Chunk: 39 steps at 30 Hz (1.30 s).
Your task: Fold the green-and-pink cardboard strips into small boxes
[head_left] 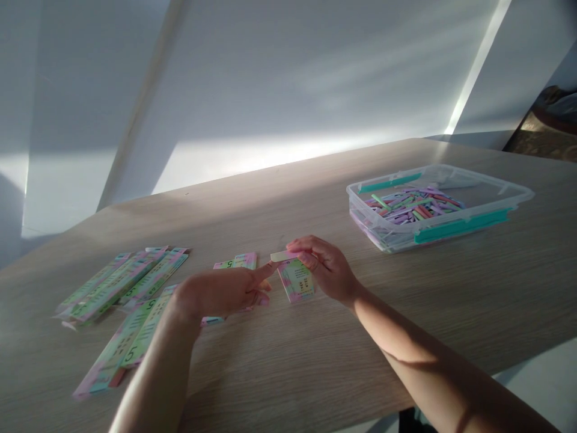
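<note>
My right hand [325, 266] pinches the top of a small printed box [297, 281] in pink, green and yellow, between thumb and fingers. The box stands tilted just above or on the table, and its pale top edge faces up. My left hand [225, 293] reaches in from the left. Its index finger stretches out to touch the box's upper left corner, and its other fingers are loosely bent with nothing visible in them. Partly hidden behind this hand lies another printed piece [246, 260] marked with a 5.
Long printed packs [115, 288] in clear wrap lie at the left, with more packs [121, 346] beside my left forearm. A clear plastic bin [478, 210] with teal clips stands at the right, holding many pastel sticks [417, 204]. Behind the wooden table [288, 373] rises a white wall.
</note>
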Motion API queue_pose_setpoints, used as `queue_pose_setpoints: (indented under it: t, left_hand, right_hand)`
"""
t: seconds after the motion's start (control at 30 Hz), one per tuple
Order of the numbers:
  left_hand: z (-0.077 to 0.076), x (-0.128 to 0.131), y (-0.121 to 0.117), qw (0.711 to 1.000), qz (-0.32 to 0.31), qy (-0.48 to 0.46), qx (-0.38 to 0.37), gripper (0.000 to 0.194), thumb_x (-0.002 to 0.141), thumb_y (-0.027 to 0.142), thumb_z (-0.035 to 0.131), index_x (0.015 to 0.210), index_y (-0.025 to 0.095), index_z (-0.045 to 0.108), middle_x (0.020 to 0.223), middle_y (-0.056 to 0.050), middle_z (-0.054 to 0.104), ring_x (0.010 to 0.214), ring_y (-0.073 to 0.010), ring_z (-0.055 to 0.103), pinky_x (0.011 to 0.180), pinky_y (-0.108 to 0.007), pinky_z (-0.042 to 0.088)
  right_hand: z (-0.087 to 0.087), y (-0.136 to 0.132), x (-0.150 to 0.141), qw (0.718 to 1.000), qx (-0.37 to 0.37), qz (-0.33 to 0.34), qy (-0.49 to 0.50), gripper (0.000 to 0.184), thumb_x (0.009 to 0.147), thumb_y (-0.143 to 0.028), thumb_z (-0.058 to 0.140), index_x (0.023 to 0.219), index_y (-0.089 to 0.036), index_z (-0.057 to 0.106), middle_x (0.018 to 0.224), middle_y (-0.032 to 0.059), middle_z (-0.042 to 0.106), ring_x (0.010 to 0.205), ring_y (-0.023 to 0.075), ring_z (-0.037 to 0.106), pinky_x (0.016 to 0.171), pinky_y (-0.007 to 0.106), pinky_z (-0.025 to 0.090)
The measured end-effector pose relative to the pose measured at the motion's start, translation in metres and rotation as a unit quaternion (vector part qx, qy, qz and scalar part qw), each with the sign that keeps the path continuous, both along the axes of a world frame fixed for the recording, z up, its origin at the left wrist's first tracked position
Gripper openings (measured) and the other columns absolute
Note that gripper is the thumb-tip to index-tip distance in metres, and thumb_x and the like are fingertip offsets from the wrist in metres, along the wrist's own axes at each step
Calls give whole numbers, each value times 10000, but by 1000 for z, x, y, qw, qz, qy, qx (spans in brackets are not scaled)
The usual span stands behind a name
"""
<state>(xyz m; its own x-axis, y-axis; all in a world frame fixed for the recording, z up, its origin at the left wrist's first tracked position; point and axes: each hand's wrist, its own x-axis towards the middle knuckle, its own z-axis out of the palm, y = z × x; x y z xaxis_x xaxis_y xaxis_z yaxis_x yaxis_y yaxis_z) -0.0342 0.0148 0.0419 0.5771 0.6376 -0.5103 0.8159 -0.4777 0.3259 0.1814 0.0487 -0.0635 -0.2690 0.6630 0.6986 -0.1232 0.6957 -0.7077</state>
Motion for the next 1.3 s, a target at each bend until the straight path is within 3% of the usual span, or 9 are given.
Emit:
queue_pose_setpoints:
  t: [0.2,0.47,0.7,0.93,1.17,1.3]
  left_hand:
    - [6,5,-7,1000,17,-4,24,609,965,255,394,1543,137,244,851,-40,669,663,-168,577,706,-277,497]
    - [7,6,-9,999,-4,0,48,716,949,245,371,1594,182,68,708,24,590,590,-161,514,584,-231,468]
    - [7,7,-14,997,10,29,66,687,965,264,377,1593,201,106,753,1,610,593,-168,534,565,-241,465]
    - [9,13,-17,994,29,73,79,689,987,239,388,1598,216,71,796,-10,647,541,-142,513,516,-210,443]
    - [11,17,-21,991,22,107,79,727,1000,183,379,1596,216,-35,922,-23,689,676,-142,596,714,-242,506]
    - [13,18,-27,990,17,109,83,719,1005,196,367,1595,194,-45,935,-38,705,701,-151,608,698,-227,491]
  right_hand:
    - [-2,1,-1,999,-36,-28,-6,175,974,-282,537,1077,-232,670,1042,49,713,953,171,670,842,323,528]
    - [2,1,-4,997,-23,-71,-30,192,967,-295,539,1096,-224,661,1045,50,715,920,170,661,808,305,509]
    - [2,3,-7,996,-16,-79,-49,157,960,-262,515,1038,-206,640,916,21,685,805,142,628,738,269,487]
    - [5,5,-7,995,24,-85,-49,185,978,-325,517,1028,-203,647,962,41,702,882,157,646,780,278,479]
    - [4,7,-9,995,27,-85,-43,207,985,-344,501,998,-195,643,906,33,690,819,152,632,737,265,468]
    - [4,8,-9,995,30,-88,-43,222,989,-360,492,987,-196,641,885,34,686,802,153,628,731,263,463]
